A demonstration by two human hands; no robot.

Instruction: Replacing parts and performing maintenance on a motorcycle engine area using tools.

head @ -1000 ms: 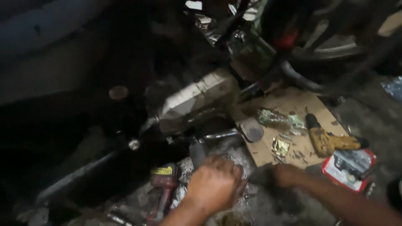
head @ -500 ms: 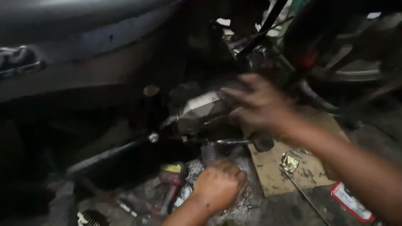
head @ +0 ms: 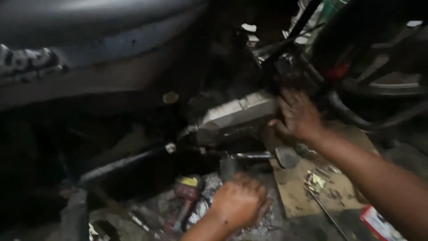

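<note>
Hands are both down under a motorcycle, so this looks like the bracing stage of work on the greasy grey metal engine casing (head: 236, 117). Right hand (head: 298, 117) has its fingers spread open, pressed flat against the casing's right end, below the dark frame tubes. Left hand (head: 240, 201) is balled into a closed fist low on the littered floor, near a red-handled tool (head: 187, 196); can't tell what it grips. A piece of brown cardboard (head: 307, 196) lies under the right forearm. Next move probably needs a firm steady push from that palm.
</note>
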